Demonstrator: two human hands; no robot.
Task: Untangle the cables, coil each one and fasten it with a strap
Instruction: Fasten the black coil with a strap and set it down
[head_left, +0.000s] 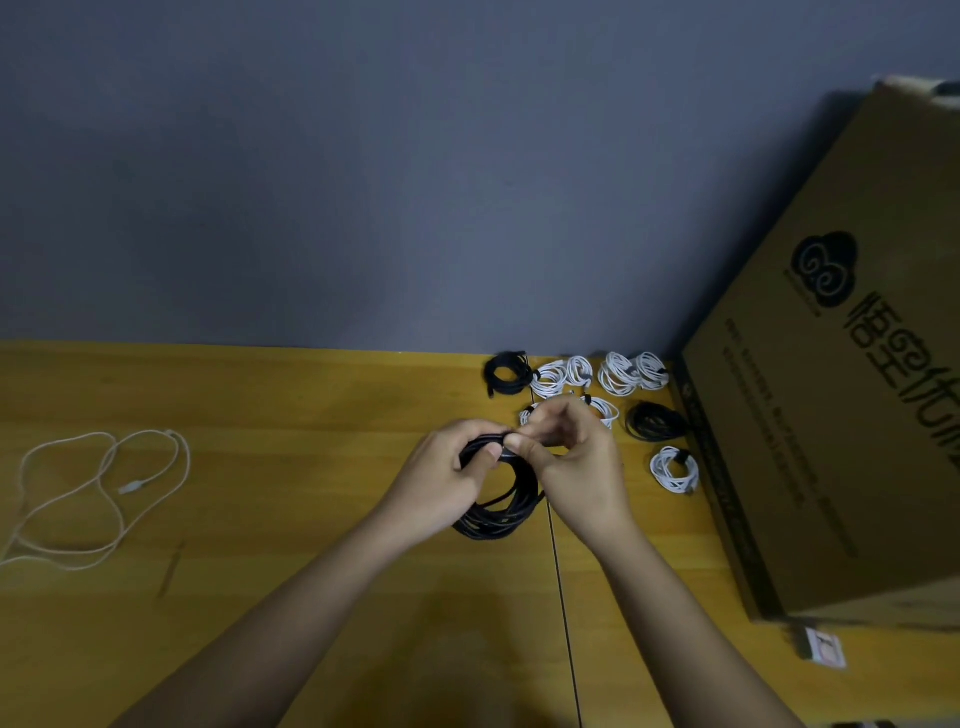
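Two hands: left hand (447, 480) grips the black coil (498, 506) mid-table; right hand (574, 457) pinches its top, fingers curled.
Far edge: finished coils (618, 374) bunched by the cardboard box (831, 415).
Left side: loose white cable (98, 493), open table (291, 415) around it.
Box contents: can't tell.

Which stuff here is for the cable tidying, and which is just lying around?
For the job: black coiled cable held by left hand and right hand; loose white cable; finished cable bundles.
Lying about: big brown cardboard box; small packet.
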